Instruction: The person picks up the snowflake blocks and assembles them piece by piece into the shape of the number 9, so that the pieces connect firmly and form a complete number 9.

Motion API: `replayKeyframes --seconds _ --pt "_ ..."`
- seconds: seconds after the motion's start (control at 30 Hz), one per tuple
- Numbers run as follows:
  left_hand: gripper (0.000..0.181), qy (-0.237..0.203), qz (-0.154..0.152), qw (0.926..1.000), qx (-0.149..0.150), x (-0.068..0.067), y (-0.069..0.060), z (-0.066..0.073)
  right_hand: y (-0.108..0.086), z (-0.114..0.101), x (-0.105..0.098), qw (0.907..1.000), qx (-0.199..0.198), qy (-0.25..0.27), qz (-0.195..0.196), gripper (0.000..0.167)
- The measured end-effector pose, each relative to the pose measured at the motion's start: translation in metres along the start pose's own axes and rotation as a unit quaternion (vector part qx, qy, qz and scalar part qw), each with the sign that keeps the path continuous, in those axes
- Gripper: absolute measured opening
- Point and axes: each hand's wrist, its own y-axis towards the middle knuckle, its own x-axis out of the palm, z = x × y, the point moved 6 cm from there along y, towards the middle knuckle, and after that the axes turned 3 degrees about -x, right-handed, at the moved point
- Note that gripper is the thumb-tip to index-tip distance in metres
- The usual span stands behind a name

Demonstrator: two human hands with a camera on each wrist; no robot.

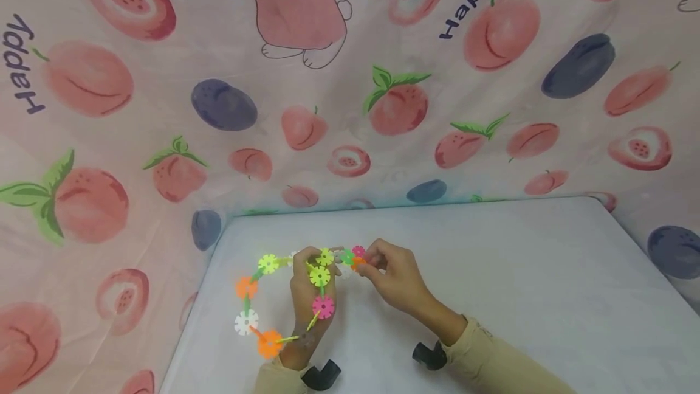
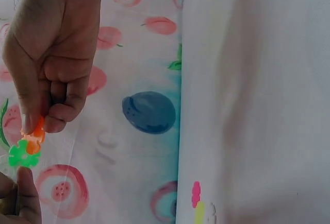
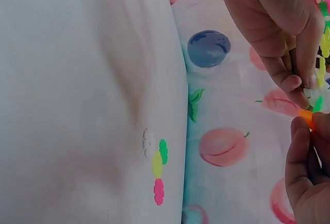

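Note:
A chain of notched plastic snowflake discs [image 1: 270,343], in orange, white, yellow, green and pink, hangs in a loop around my left hand [image 1: 312,287]. That hand pinches the chain's end, where a green disc [image 2: 23,154] and a whitish disc [image 3: 315,96] show. My right hand [image 1: 398,275] pinches an orange disc [image 2: 35,135] between thumb and forefinger. In the left wrist view the orange disc touches the green one; how deep their slots sit is hidden by the fingertips. The two hands are close together above the table.
Loose discs lie on the white table [image 1: 492,272]: a pink one [image 3: 159,191], a yellow one [image 3: 157,164], a green one [image 3: 163,151] and a white one [image 3: 147,143]. Black angled pieces [image 1: 321,376] sit beside both sleeves. A fruit-print cloth [image 1: 350,108] hangs behind the table.

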Motion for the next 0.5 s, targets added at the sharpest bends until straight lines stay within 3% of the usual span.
replayKeyframes --seconds 0.3,0.5 --pt "0.039 -0.007 -0.009 0.9998 -0.014 0.002 0.0 0.0 0.001 0.006 0.001 0.9995 0.021 0.007 -0.021 0.018" --pt "0.032 -0.049 -0.032 0.9983 -0.003 0.003 0.004 -0.004 0.002 0.017 0.002 0.998 0.043 0.014 -0.045 0.018"
